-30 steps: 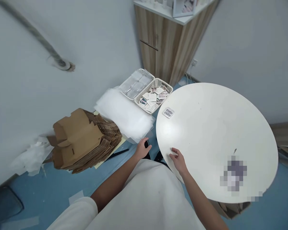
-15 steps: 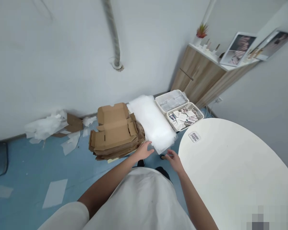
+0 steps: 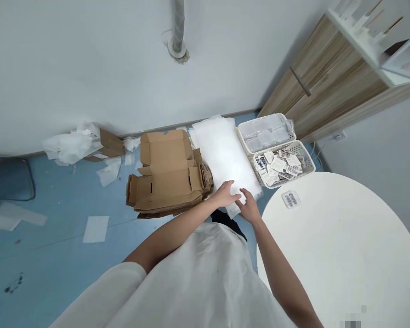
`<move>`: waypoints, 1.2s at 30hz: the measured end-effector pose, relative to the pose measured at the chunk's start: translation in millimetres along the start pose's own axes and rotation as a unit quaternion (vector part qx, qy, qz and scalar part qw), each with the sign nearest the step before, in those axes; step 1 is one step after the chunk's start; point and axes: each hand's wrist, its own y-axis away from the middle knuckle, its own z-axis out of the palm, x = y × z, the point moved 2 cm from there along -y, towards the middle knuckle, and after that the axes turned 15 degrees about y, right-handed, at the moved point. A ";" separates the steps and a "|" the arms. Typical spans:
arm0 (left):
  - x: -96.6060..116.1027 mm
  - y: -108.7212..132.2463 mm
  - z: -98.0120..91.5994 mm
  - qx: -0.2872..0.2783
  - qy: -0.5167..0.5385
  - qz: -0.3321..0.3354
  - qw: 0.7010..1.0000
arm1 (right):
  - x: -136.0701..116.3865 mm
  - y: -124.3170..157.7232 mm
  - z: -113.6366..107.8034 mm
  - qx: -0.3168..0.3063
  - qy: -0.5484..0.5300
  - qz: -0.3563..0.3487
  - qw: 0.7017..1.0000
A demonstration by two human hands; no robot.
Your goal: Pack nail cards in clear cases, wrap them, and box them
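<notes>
My left hand (image 3: 226, 195) hovers over the near end of a stack of thin white translucent sheets (image 3: 222, 152), thumb and fingers apart. Close beside it on the right, my right hand (image 3: 248, 207) is half curled with its fingers apart and nothing visible in it. Whether either hand touches the top sheet, I cannot tell. Left of the sheets lies a pile of flattened brown cardboard boxes (image 3: 167, 159), the top one unfolded.
Right of the sheets stand a white basket of clear packets (image 3: 248, 148) and a white basket of printed cards (image 3: 258, 176). A round white table (image 3: 341, 246) bears a small clear pack (image 3: 290, 199). A wooden cabinet (image 3: 341, 59) and scattered paper scraps (image 3: 95, 229) lie around.
Both hands have moved forward and closer together, over the near end of the white sheets. The view has tilted further down and turned slightly to the left.
</notes>
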 end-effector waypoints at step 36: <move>-16.2 -122.1 -14.2 0.158 -0.201 -0.181 0.950 | 13.8 -103.1 5.1 -0.018 0.025 -0.138 0.990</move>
